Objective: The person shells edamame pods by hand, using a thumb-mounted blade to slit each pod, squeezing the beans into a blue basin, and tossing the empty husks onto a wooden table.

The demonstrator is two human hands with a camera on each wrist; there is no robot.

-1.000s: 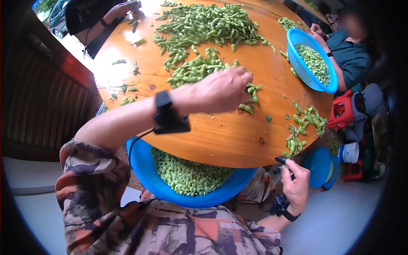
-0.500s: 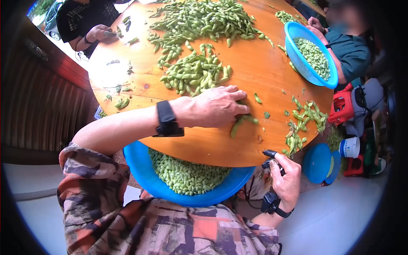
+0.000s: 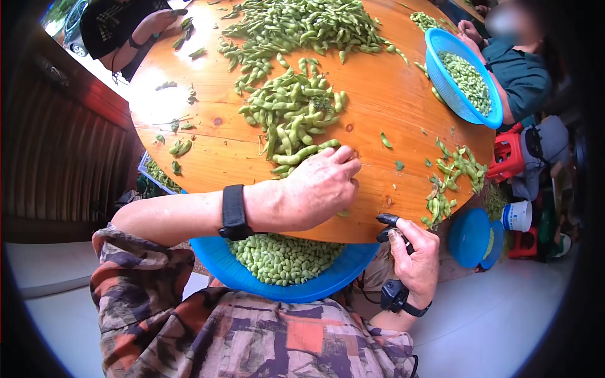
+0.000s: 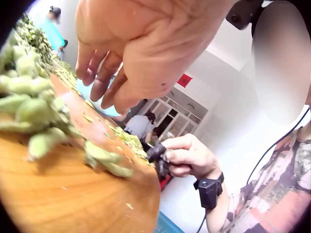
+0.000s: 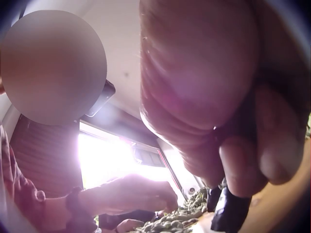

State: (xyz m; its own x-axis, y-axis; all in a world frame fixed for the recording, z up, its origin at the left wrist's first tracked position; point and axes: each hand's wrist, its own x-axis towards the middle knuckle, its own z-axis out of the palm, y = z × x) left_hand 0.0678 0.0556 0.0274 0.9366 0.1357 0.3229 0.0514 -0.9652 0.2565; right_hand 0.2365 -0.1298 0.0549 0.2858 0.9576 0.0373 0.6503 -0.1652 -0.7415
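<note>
My left hand (image 3: 324,186) hovers low over the wooden table, just on the near side of a small pile of green soybean pods (image 3: 293,110). A few pods (image 3: 305,153) lie right beside its knuckles. In the left wrist view its fingers (image 4: 99,85) hang loosely bent with nothing between them. My right hand (image 3: 416,255) is at the table's near right edge, fingers loosely curled and holding nothing visible. Black coverings (image 3: 387,219) wrap its fingertips. Under the edge, a blue basin (image 3: 214,268) of shelled beans (image 3: 283,258) sits against my body.
A larger pod heap (image 3: 302,25) covers the table's far side. Flattened pods (image 3: 441,201) lie at the right edge. A blue basket (image 3: 444,85) of beans stands by a person in teal (image 3: 526,79). Another person's hand (image 3: 154,24) is at the far left.
My left hand has swept from the right toward the small pile and nearer to me; the pods under its fingers now lie by the pile. My right hand has shifted slightly left.
</note>
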